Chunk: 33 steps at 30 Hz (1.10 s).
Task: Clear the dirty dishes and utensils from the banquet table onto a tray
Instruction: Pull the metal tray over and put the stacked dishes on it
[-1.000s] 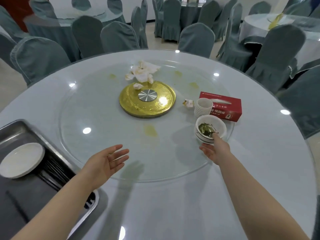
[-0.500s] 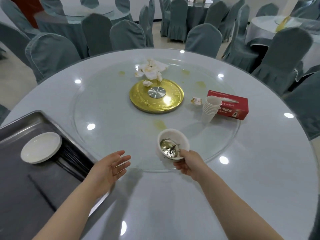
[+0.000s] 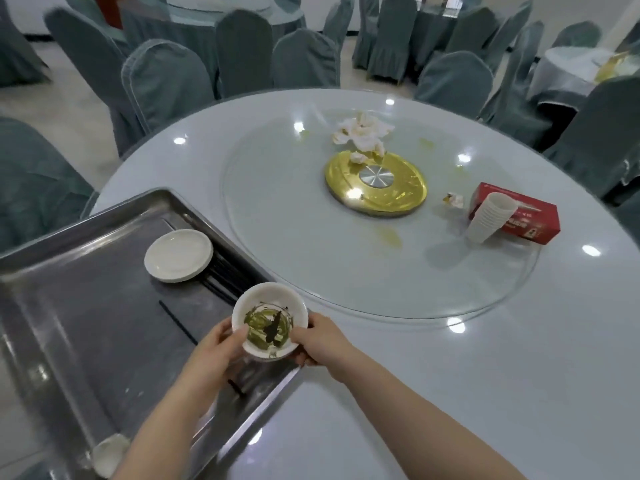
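Fingers: the left hand's (image 3: 213,355) fingers (image 3: 239,336) curl onto the near-left rim of the bowl (image 3: 270,320), thumb tip on its inner edge; the right hand (image 3: 320,341) grips the right side, its thumb on the rim and the other fingers under the bowl, mostly hidden.
Bowl: white, smeared inside with green and dark leftovers; held between both hands over the tray's right edge. Whether its base touches the tray cannot be told from this angle.
Tray (image 3: 86,341): steel, resting on the left part of the surface (image 3: 450,393), one corner reaching past the surface's edge.
Plate (image 3: 178,255): white, flat on the tray's far side, well apart from the bowl.
Chopsticks (image 3: 225,282): dark, bunched on the tray between plate and bowl, partly under the plate; a single one (image 3: 178,322) lies just left of the left hand.
Small dish (image 3: 110,453): whitish, blurred, at the tray's near corner.
Turntable (image 3: 377,216): glass disc with a gold hub (image 3: 375,183) and yellowish stains.
Napkins (image 3: 362,133): crumpled white, at the hub's far edge; another scrap (image 3: 454,199) near the cups.
Cups (image 3: 488,216): white stack, leaning against the red box (image 3: 523,220) on the turntable's right.
Chairs (image 3: 166,77): grey-green covers, around the surface.
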Tool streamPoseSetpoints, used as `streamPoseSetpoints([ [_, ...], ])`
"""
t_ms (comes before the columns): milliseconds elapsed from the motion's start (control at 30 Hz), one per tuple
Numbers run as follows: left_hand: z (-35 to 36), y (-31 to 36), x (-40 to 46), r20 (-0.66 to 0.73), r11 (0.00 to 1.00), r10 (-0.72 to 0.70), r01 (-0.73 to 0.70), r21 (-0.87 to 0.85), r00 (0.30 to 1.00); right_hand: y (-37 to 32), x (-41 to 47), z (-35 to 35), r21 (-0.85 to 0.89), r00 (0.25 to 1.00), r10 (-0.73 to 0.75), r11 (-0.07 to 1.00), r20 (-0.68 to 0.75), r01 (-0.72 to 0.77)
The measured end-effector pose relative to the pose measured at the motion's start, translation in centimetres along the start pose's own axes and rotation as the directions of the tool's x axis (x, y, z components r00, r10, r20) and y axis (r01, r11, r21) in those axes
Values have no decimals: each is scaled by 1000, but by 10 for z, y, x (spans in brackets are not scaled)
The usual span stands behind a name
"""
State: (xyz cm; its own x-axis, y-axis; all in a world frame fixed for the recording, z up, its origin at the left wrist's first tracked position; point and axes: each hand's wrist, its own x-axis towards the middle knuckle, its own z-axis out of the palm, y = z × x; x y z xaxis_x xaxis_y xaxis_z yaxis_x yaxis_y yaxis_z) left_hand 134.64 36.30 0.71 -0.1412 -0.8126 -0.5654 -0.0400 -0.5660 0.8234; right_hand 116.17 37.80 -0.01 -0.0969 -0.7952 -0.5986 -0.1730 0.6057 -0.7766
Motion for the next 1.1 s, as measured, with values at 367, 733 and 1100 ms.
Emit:
streamPoseSetpoints([
  [367, -50, -14, 27, -100, 984, -17, 35, 174, 995, 5, 18, 48, -196, 995, 23, 980, -93, -41],
  [733, 39, 109, 24, 91, 875, 390, -400, 272, 916, -71, -6, -85, -140, 859, -318, 948, -402, 285],
  [1100, 247, 254, 19, 336, 649, 656, -732, 205, 676, -109, -40, -317, -200, 520, -480, 840, -707, 504],
])
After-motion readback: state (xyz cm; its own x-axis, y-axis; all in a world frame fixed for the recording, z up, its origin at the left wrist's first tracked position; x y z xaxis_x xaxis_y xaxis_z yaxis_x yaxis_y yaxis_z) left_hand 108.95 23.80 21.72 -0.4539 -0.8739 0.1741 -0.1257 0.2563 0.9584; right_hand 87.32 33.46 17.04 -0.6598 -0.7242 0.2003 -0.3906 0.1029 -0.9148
